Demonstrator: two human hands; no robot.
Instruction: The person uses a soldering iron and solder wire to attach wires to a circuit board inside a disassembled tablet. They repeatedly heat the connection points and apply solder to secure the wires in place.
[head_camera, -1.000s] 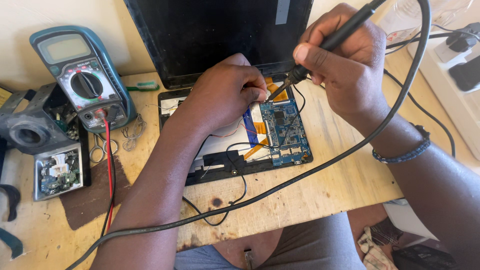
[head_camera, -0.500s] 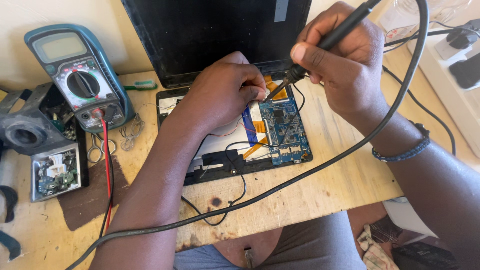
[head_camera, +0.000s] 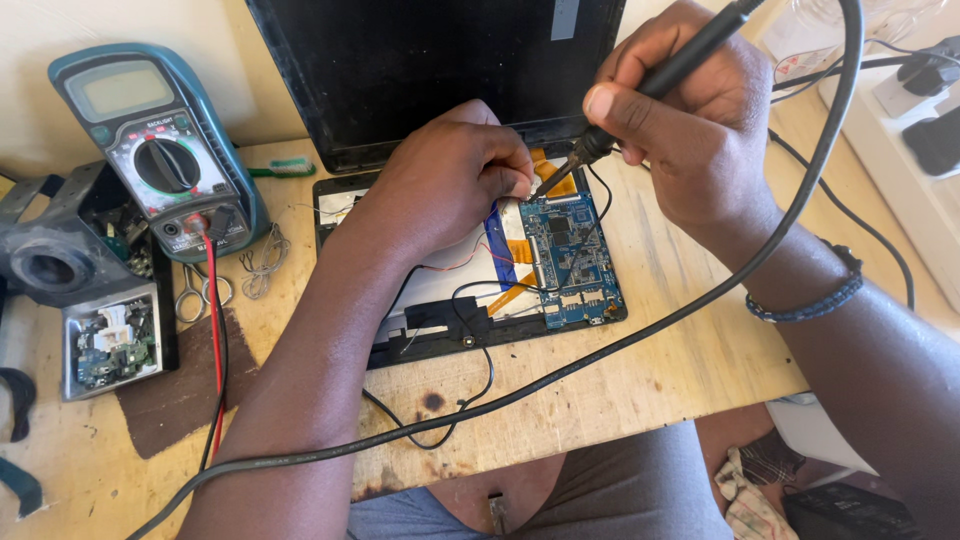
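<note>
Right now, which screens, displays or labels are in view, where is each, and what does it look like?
Multimeter: far left, propped upright; teal case, blank grey display, black dial.
Large dark screen: back centre, leaning, black, unlit.
Grey label strip: on that screen's upper right.

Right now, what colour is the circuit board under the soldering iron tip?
Blue, seen in the head view: the circuit board.

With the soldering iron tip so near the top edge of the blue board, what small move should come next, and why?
Probably lower the tip the last bit onto the joint. The right hand holds the soldering iron like a pen, its tip at the upper left corner of the blue circuit board, beside the orange ribbon. The left hand pinches something there, though contact cannot be told.
</note>
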